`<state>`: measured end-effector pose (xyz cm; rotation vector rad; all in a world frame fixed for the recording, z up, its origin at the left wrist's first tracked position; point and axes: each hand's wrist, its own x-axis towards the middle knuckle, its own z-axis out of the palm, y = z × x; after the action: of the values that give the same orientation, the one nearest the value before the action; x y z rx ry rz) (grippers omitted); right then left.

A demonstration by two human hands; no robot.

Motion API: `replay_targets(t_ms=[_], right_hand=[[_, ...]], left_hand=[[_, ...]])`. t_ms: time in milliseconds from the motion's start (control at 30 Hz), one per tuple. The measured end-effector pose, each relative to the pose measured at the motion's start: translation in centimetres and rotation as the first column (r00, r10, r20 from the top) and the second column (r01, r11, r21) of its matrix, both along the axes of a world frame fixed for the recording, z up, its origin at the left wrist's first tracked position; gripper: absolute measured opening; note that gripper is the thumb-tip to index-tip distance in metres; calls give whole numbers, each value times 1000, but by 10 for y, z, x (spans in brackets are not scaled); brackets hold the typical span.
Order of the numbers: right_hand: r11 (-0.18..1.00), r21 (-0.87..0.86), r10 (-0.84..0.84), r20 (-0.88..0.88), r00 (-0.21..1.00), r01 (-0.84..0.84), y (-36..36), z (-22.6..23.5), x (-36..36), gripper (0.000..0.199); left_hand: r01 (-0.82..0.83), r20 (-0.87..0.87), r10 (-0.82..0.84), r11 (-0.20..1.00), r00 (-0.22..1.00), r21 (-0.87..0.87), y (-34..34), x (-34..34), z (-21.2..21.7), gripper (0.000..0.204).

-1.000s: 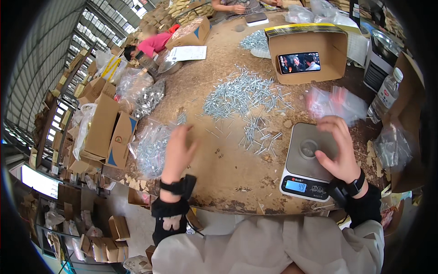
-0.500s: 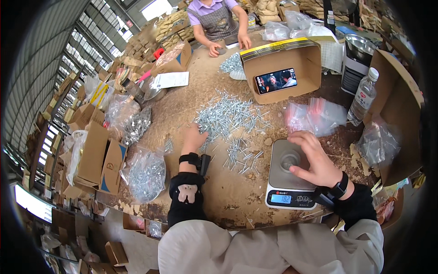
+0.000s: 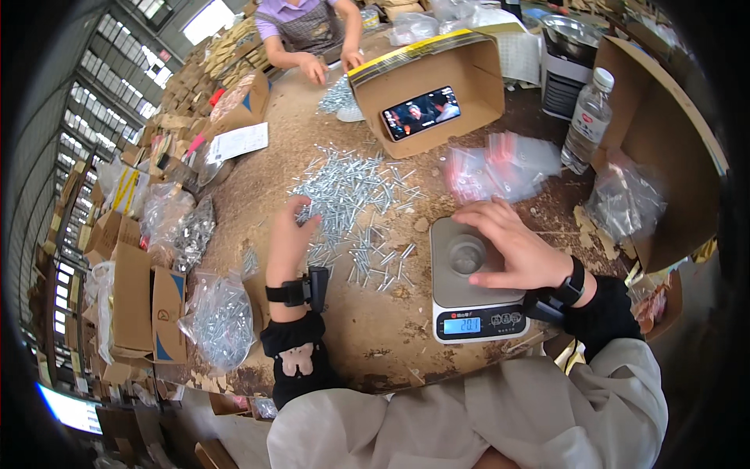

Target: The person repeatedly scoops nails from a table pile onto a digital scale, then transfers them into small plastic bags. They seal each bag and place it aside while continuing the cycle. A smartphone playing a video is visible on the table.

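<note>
A: What moved just now?

B: My left hand (image 3: pixel 291 234) went further out; half a second ago it lay nearer my body, and now its fingertips touch the near edge of the pile of screws (image 3: pixel 351 187). My right hand (image 3: pixel 512 246) stayed on the scale (image 3: pixel 476 285).

A: What does that mean for the work?

B: I think my left hand is about to pull some screws out of the pile; none sit on the scale yet, so the weighing looks like it has only begun.

A: Are your hands open or closed?

B: The left hand is open, fingers spread and a bit bent, holding nothing that I can see; the right hand is open too, lying loosely over the right side of the scale's plate, beside the small clear cup (image 3: pixel 466 254) that stands there.

A: Where are the screws, and which way do they point?

B: They lie flat on the worktop (image 3: pixel 375 328), in the middle, between me and the cardboard box (image 3: pixel 437 86) with the phone (image 3: pixel 420 113) in it; in the big pile they point every way; the small bunch (image 3: pixel 375 262) just left of the scale lies mostly with the long side running away from me.
</note>
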<state>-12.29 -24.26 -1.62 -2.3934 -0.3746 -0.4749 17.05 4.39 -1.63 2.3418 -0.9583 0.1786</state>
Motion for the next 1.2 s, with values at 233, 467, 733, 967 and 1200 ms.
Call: replay_targets(t_ms=[233,467,733,967,1200], right_hand=[[999,17,-26,-144,989,29,-1,-13,0,78],[997,48,-51,-35,998,52,9,-15,1,61],[998,34,-57,-14,998,57,9,-13,-2,53],[999,-18,30,-117,993,-33,-6,-5,0,75],[887,-130,-432,104,896,443,-132,-18,37,36]], left_hand=[[228,-309,-305,938,901,-259,-44,-61,33,27],[519,-211,-542,840,814,-155,-89,-161,49,26],[625,139,-610,772,780,-118,-97,-168,34,17],[519,142,-499,822,855,-234,-83,-153,42,16],[127,-123,-196,896,973,-426,-22,-128,8,14]])
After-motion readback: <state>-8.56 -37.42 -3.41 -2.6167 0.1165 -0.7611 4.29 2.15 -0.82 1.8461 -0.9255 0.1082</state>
